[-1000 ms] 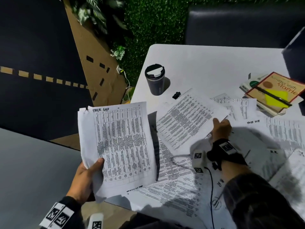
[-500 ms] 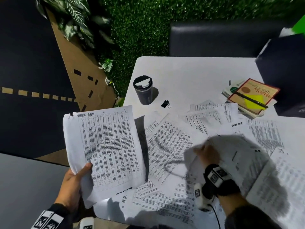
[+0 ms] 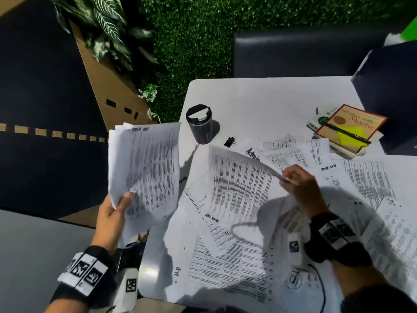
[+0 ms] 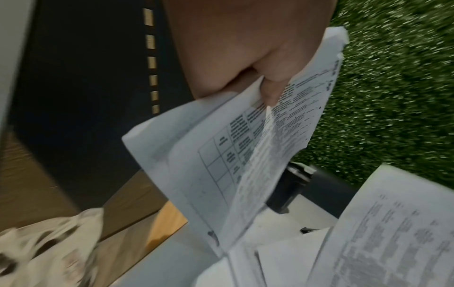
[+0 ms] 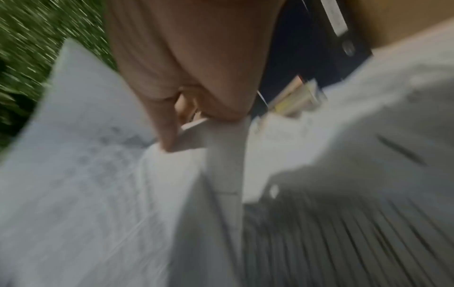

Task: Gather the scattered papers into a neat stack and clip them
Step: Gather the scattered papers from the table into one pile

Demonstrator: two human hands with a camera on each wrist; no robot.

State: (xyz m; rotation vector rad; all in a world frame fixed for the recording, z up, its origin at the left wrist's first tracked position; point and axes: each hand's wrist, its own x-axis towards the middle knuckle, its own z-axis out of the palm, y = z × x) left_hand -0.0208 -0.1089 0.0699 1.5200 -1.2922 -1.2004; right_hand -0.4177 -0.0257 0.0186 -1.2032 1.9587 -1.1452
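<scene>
My left hand (image 3: pixel 115 213) grips a bunch of printed papers (image 3: pixel 146 168) by its lower left corner, held up off the table's left edge; the left wrist view shows the thumb (image 4: pixel 270 87) pressed on the sheets (image 4: pixel 221 155). My right hand (image 3: pixel 297 184) pinches the right edge of one printed sheet (image 3: pixel 239 186) and lifts it, so it bows above the table. The right wrist view is blurred but shows fingers (image 5: pixel 167 132) pinching white paper (image 5: pixel 221 155). More printed sheets (image 3: pixel 225 263) lie scattered over the white table (image 3: pixel 259 105). A small black binder clip (image 3: pixel 230 142) lies near the cup.
A dark lidded cup (image 3: pixel 199 123) stands at the table's left, close behind the held bunch. A stack of books (image 3: pixel 347 129) with a pen and yellow note lies at the right. A dark chair (image 3: pixel 304 53) stands behind the table.
My right hand has raised the pinched sheet off the table and drawn it toward me. The left hand's bunch has swung closer to the table and tilted.
</scene>
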